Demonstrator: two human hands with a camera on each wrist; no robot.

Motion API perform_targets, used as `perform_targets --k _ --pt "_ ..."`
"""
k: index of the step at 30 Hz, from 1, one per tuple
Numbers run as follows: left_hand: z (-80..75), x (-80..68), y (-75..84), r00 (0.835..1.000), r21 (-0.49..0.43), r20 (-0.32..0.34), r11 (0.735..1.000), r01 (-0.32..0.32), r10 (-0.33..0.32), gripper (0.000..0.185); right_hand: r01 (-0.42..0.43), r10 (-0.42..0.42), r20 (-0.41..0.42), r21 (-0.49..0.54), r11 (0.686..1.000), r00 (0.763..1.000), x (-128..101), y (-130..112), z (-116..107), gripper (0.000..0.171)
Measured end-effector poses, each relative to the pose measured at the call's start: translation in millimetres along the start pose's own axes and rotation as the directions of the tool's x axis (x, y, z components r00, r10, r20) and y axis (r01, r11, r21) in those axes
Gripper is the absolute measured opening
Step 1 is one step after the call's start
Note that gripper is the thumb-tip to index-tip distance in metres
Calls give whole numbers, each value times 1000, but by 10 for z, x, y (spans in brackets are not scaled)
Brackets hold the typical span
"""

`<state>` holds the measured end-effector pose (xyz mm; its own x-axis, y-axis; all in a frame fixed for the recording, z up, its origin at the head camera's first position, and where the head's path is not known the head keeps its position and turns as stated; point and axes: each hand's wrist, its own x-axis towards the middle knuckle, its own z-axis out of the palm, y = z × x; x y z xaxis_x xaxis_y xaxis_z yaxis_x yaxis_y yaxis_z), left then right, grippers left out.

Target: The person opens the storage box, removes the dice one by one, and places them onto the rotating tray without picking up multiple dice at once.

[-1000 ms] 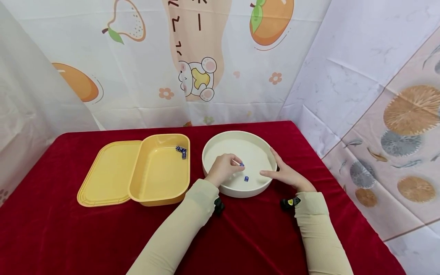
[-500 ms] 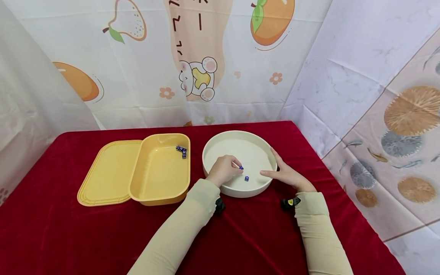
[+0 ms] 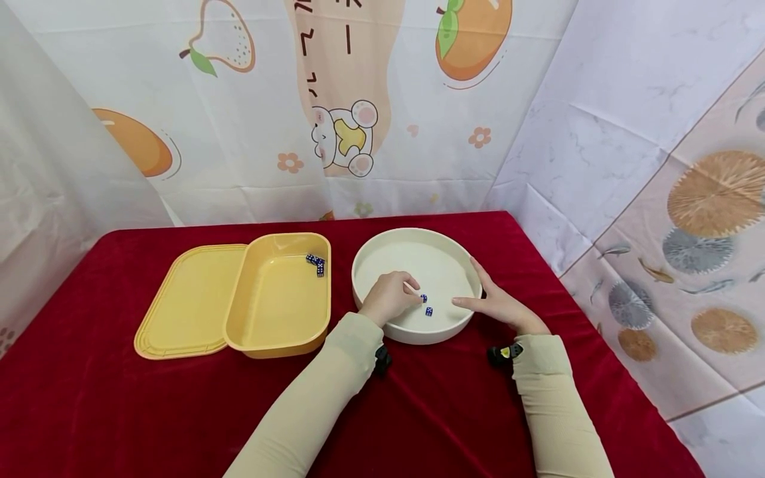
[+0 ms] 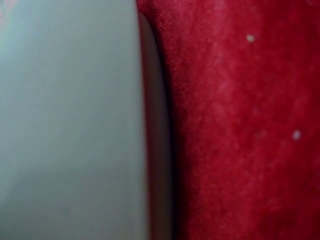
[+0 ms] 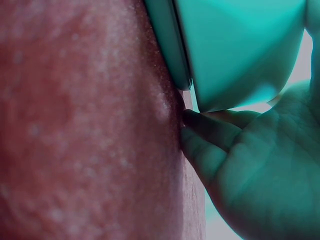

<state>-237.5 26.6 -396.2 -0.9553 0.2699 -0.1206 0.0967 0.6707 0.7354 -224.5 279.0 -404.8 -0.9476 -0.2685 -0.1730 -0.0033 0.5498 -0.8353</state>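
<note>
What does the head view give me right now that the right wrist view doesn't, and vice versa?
Only head: the left hand over the round tray, blue dice in the tray and in the yellow container, the flat yellow lid and the printed curtain behind.

Only right wrist: the palm, and the lower fingers down beside the tray, near the cloth.

Both: the right hand, part of the tray and the red cloth.
</note>
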Motion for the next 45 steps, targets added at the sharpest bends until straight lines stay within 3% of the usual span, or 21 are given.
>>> perform_targets --k 8,17,27,37,45 --pt "2 -14 11 1000 4 -8 1000 -8 8 18 -9 9 -1 -6 1000 1000 -12 1 6 109" --pt "-27 -18 17 999 -99 -43 995 -32 28 22 -23 23 5 -5 1000 1000 -18 -18 5 110" --pt "-129 -93 97 995 -154 -62 985 -81 72 24 -26 26 12 2 1000 1000 9 -50 31 110" --pt "-423 -159 349 984 -239 -111 958 -159 136 25 -16 16 14 -1 1000 1000 -22 -27 -1 110" --pt "-783 -181 500 981 -254 -157 955 -151 113 25 -15 15 13 8 1000 1000 -23 -9 -1 110"
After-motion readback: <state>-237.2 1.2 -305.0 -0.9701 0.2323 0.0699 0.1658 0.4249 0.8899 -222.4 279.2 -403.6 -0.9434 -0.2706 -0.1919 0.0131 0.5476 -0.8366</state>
